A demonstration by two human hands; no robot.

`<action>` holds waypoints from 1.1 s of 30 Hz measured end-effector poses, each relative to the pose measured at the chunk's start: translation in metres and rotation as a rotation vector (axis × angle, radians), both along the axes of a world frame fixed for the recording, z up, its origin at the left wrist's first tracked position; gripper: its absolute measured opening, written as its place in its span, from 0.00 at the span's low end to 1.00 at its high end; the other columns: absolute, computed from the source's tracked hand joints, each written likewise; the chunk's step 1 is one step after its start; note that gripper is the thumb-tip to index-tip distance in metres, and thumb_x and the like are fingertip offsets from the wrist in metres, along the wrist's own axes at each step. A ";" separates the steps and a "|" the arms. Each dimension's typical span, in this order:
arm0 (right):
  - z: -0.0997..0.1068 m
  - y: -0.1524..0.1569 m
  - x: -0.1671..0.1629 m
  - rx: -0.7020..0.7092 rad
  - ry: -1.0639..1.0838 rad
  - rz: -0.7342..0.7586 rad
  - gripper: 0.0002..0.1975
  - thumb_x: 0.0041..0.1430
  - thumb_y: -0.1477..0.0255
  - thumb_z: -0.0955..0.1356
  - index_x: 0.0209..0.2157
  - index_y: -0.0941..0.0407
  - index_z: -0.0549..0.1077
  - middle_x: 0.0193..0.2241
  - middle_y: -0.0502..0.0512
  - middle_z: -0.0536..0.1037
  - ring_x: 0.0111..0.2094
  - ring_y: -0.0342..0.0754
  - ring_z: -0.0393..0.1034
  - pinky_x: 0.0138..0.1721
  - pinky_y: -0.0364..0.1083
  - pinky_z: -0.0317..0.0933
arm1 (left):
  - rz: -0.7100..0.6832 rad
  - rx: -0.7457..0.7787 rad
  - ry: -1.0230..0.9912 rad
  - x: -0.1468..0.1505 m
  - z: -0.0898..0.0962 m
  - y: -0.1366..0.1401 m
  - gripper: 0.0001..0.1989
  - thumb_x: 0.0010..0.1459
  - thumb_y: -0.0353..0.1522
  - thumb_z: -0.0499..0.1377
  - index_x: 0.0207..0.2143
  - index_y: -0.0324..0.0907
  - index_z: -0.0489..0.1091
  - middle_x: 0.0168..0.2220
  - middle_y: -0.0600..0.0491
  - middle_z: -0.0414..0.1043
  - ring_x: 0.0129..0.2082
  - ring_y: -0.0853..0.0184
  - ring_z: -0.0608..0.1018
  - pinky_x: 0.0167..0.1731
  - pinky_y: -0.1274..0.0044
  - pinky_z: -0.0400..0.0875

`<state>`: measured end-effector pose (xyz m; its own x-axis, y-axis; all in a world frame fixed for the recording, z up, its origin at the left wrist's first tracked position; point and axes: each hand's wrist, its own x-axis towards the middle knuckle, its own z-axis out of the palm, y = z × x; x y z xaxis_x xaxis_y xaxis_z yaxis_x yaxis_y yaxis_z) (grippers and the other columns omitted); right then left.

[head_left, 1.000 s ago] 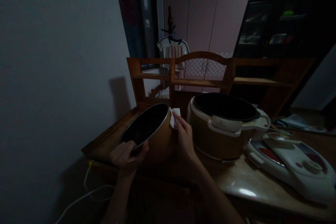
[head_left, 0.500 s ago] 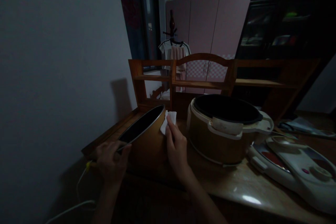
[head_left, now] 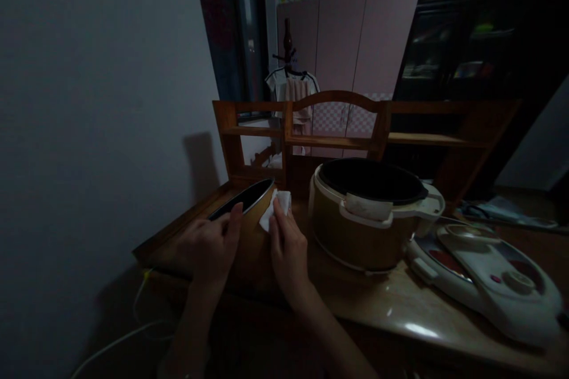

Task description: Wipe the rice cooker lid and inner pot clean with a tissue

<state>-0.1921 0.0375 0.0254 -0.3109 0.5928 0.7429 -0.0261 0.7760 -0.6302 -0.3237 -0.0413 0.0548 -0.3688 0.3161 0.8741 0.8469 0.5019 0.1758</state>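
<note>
A golden-brown cooker inner pot [head_left: 253,254] with a dark inside leans tilted on the wooden desk. My right hand [head_left: 288,249] pinches a white cloth or tissue [head_left: 281,201], pressing it to the pot's outer side just below the rim. My left hand [head_left: 211,246] is at the near left of the rim, thumb raised in front of the pot. Its other fingers are smeared and partly hidden, so I cannot tell whether they grip the rim. The cooker body [head_left: 355,231], gold with a white collar and a dark opening, stands right of my right hand.
A white cooker lid [head_left: 489,278] lies on the desk [head_left: 391,308] at the right. Behind runs a low wooden shelf [head_left: 329,142]. A wall [head_left: 111,130] closes off the left, where a white cord [head_left: 118,340] hangs below the desk edge.
My left hand has moved right and up along the pot, its thumb now raised instead of at the rim. The right hand still presses the cloth. The view has shifted slightly.
</note>
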 end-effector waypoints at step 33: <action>0.021 0.002 -0.033 0.104 0.039 0.064 0.32 0.66 0.82 0.57 0.69 0.48 0.52 0.69 0.49 0.54 0.70 0.51 0.45 0.68 0.59 0.47 | -0.228 -0.394 -0.660 -0.016 0.061 0.013 0.37 0.58 0.61 0.42 0.13 0.45 0.67 0.15 0.47 0.67 0.20 0.59 0.72 0.24 0.72 0.57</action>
